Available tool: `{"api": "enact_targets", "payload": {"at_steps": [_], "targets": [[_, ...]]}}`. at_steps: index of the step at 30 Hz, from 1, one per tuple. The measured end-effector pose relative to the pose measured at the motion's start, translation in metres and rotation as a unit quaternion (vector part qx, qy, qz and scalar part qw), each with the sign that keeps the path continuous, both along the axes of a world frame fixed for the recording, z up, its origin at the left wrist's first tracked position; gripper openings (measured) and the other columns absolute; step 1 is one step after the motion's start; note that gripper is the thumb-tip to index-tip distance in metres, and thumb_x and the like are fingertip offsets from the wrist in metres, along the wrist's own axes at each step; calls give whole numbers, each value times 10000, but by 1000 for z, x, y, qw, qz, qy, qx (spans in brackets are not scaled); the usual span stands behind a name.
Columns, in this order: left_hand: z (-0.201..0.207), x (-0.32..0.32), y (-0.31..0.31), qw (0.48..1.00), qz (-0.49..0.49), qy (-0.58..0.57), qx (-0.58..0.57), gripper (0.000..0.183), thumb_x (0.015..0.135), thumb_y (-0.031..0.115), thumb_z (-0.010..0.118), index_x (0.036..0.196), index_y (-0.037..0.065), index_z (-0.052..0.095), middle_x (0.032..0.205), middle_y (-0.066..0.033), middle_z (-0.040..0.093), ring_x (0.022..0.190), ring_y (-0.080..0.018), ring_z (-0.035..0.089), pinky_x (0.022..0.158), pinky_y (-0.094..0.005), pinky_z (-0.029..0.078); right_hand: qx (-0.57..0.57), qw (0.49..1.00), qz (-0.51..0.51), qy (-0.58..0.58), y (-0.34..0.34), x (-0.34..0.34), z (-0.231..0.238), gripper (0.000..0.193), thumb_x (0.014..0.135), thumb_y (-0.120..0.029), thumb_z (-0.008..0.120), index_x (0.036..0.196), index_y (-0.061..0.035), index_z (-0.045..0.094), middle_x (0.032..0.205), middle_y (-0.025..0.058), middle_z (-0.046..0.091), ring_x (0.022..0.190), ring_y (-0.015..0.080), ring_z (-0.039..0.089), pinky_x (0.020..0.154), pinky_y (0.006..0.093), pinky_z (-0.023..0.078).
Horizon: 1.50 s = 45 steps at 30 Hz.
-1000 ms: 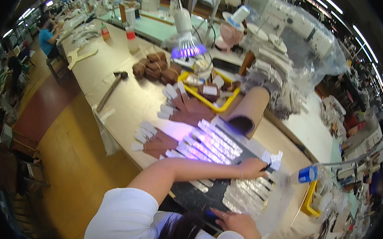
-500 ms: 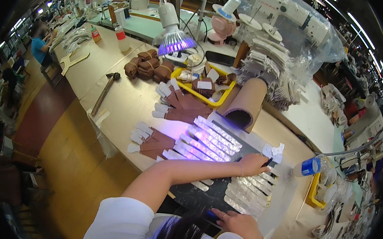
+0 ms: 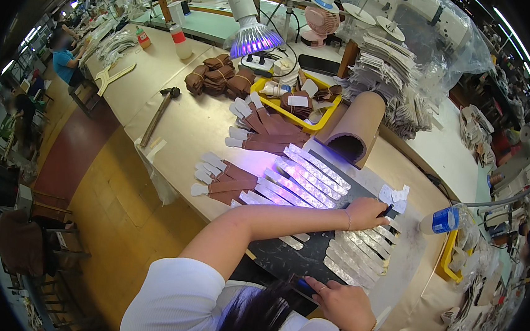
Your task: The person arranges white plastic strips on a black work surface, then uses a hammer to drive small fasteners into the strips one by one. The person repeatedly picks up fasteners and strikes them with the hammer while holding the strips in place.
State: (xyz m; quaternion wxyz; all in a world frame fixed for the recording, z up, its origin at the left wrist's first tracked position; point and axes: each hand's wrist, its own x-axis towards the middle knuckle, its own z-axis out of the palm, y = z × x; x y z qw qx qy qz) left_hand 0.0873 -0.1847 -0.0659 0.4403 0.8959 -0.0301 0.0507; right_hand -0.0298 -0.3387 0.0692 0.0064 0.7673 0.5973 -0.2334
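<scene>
My left hand [image 3: 366,214] reaches across from the left, its fingers closed on a small dark stick-like thing [image 3: 388,211] whose kind I cannot make out. Beneath it, a fan of glossy silvery strips [image 3: 351,259] lies on a black board [image 3: 276,258]. More shiny strips [image 3: 304,178] lie on the board's far-left part under purplish light. Near the board's close edge rests my right hand [image 3: 344,305], index finger stretched out. Its fingertip is over a dark, bluish-glinting thing [image 3: 303,285], partly hidden.
Brown pieces with white tips [image 3: 232,181] lie left of the board. Behind stand a yellow tray [image 3: 310,125], brown bundles [image 3: 221,78], a cardboard tube [image 3: 358,126] and a lit lamp [image 3: 250,33]. A hammer [image 3: 158,116] lies left; a blue-labelled bottle [image 3: 441,221] stands right.
The whole scene has shifted rightward and slightly up in the picture. Both hands keep nearly the same places relative to the board and strips.
</scene>
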Motion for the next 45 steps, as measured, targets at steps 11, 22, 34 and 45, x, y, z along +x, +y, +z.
{"api": "enact_targets", "payload": {"at_steps": [11,22,34,45], "targets": [[5,-3,-3,1000,19,-11,-12,385,854,404,617,915,24,615,824,-206,645,799,-402,617,710,-483,474,39,999,1,23,1,-1,12,386,868,-297,606,1251,-244,597,688,37,585,545,220,606,463,347,480],[17,-5,17,988,8,61,-141,299,922,283,618,918,-15,636,693,-59,620,648,-119,617,587,-264,489,98,990,8,98,-18,-3,3,461,831,-155,540,1290,-179,575,731,60,604,571,226,636,481,336,502],[3,-21,9,989,-16,16,-143,241,886,251,652,888,14,610,691,-98,659,640,-203,661,607,-315,497,114,985,13,132,-13,-4,-9,321,847,-130,556,1149,-65,640,677,100,634,601,247,665,486,340,509],[0,-21,6,996,-23,-25,-79,286,879,297,645,890,13,613,675,-144,640,629,-294,634,600,-365,466,86,988,29,124,-15,-5,-10,452,824,-122,538,1275,-115,579,741,88,617,584,228,652,468,321,502]]}}
